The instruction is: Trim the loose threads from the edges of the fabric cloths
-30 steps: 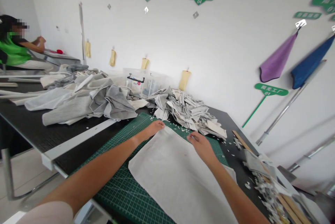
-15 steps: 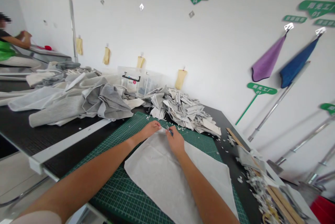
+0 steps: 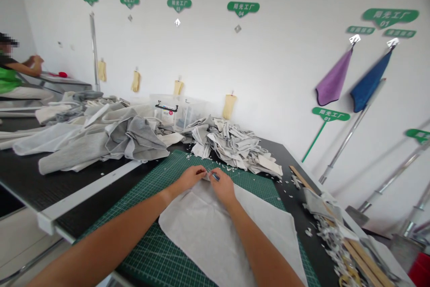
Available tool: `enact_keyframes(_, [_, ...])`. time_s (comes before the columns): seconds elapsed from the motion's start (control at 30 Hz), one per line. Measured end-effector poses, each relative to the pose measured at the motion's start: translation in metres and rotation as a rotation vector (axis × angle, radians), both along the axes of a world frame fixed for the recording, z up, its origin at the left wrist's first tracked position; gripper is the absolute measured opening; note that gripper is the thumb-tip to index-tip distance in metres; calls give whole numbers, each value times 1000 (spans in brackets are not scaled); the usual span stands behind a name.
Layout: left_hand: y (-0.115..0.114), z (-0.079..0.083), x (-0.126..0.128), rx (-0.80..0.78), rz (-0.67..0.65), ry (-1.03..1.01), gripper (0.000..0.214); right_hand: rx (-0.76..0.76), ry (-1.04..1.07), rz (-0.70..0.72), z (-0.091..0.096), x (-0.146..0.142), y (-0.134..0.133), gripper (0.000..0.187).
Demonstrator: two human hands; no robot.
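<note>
A light grey cloth [image 3: 198, 229] lies spread over the green cutting mat [image 3: 144, 242]. At its far edge my left hand [image 3: 192, 177] is closed, pinching the cloth between thumb and fingers. Close beside it, my right hand [image 3: 222, 187] is closed around small blue-handled scissors [image 3: 215, 177]. Their metal tip points toward the left fingertips and the cloth edge; the rest of the tool is hidden in the hand.
Behind the mat lies a heap of cut grey cloth pieces [image 3: 231, 143], with larger cloths [image 3: 87, 137] to the left. A clear plastic box [image 3: 181, 112] stands at the wall. Scraps and wooden strips [image 3: 364, 262] line the right edge. Another person [image 3: 13, 76] sits far left.
The camera view has tilted up a little, so the scene sits lower. My hands have come closer together at the cloth's edge, the left fingers nearer the scissors' tip.
</note>
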State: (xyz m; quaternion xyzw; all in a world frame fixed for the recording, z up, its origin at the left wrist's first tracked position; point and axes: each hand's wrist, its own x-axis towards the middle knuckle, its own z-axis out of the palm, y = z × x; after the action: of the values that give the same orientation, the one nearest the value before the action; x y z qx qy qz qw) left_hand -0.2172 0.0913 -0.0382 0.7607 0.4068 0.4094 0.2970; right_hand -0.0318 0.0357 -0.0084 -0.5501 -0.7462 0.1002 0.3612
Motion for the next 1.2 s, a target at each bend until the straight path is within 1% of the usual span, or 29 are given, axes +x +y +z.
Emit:
enact_keyframes(0.13, [-9,8,0,-11,19,-70,23,-14,-4,23,0,-1,-1,22])
enact_keyframes(0.23, [-13,10,1,-23,8,-89,22,0,-12,14,0,-1,1,19])
enact_keyframes(0.37, [-9,6,3,-28,13,-117,25,-7,13,-19,-2,1,3,18])
enact_keyframes(0.57, [-1,6,2,5,113,-276,28,-5,54,-33,-1,2,0,27])
enact_keyframes(0.67, [-2,8,3,-6,84,-305,28,-31,106,-37,3,1,-3,34])
enact_keyframes(0.83, [-5,10,5,-14,18,-300,30,-53,150,24,7,2,-6,36])
enact_keyframes(0.93, [-6,11,5,-26,-8,-273,32,-44,132,43,6,2,-6,37])
enact_keyframes(1.2, [-9,13,6,-16,-38,-229,34,26,50,18,9,-1,-11,39])
